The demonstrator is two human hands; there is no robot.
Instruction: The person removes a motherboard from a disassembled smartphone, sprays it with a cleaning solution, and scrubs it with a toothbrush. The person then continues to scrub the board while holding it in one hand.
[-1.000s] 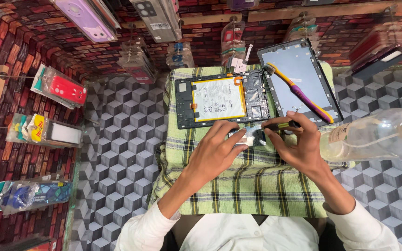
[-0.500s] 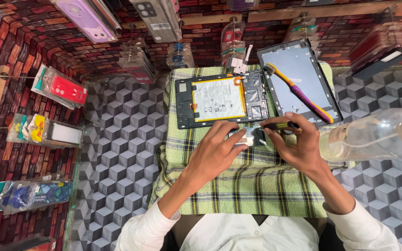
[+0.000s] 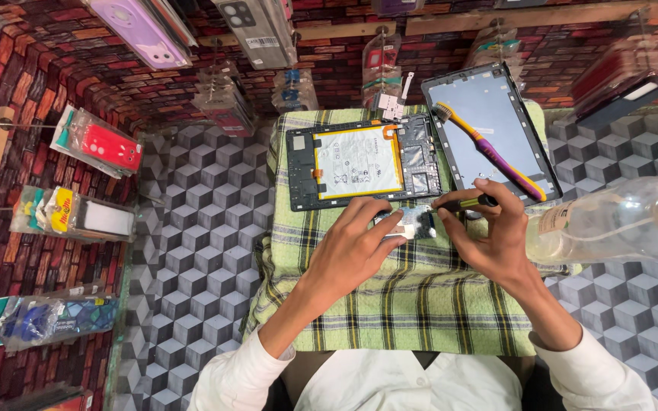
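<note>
Counter (image 3: 192, 251) with cube-pattern top, green plaid cloth (image 3: 413, 304) spread on it; opened tablet (image 3: 363, 161) lies at cloth's far edge, its screen panel (image 3: 474, 114) just right, toothbrush (image 3: 489, 152) lying across panel; clear bottle (image 3: 618, 221) lies at right edge; left hand (image 3: 348, 255) fingers pressed down on small metal part (image 3: 409, 223) near tablet's lower edge; right hand (image 3: 496, 236) fingers pinched closed on dark tool (image 3: 466, 202), tip at the part.
</note>
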